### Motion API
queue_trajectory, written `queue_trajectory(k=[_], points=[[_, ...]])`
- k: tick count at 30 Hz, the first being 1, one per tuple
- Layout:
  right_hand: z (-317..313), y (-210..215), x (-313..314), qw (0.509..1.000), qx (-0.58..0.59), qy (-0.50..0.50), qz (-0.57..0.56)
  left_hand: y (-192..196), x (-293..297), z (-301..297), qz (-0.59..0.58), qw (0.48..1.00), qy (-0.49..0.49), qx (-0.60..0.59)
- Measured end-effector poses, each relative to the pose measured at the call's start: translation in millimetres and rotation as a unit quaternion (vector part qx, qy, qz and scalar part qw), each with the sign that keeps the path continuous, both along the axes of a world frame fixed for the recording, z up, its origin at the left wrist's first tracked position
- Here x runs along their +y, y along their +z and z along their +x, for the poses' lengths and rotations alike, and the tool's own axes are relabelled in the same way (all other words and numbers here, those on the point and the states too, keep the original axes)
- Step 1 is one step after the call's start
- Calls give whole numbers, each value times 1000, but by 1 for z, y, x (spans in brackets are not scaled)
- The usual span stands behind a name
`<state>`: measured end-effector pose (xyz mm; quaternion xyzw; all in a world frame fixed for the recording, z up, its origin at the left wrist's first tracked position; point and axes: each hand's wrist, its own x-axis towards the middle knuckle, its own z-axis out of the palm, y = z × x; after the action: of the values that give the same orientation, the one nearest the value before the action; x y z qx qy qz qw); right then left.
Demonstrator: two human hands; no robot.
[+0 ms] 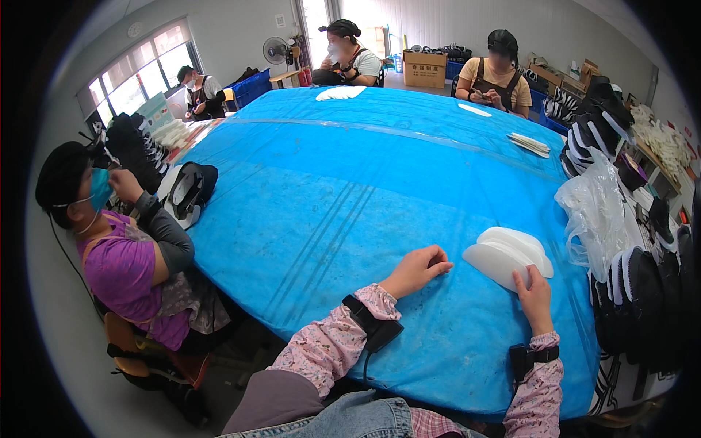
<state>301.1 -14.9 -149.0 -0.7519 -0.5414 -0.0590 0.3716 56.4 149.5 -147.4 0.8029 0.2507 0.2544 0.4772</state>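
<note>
On the blue-covered table (307,219) in front of me lies a fanned stack of white insoles (504,255), rounded flat pieces that overlap. My right hand (535,296) has its fingertips closed on the near right edge of the stack. To the left of the insoles, my left hand (420,270) hovers just over the blue cover with its fingers curled together. Nothing shows between those fingers, and a gap separates them from the insoles. Both my forearms wear pink patterned sleeves with black wrist straps.
Black shoes with white trim (631,292) crowd the right edge, beside a clear plastic bag (595,212). More insoles (529,144) lie farther up the table. A person in purple (128,255) sits at the left by a black shoe (190,190). Several others sit around the far side.
</note>
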Motion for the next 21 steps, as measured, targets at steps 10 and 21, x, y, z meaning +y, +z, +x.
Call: queue_trajectory(k=[10, 21], points=[[-3, 5, 0, 999, 29, -9, -29, -4, 4, -1, 0, 999, -23, -23], [-4, 6, -1, 999, 28, -9, -29, 0, 0, -2, 1, 1000, -12, -6]])
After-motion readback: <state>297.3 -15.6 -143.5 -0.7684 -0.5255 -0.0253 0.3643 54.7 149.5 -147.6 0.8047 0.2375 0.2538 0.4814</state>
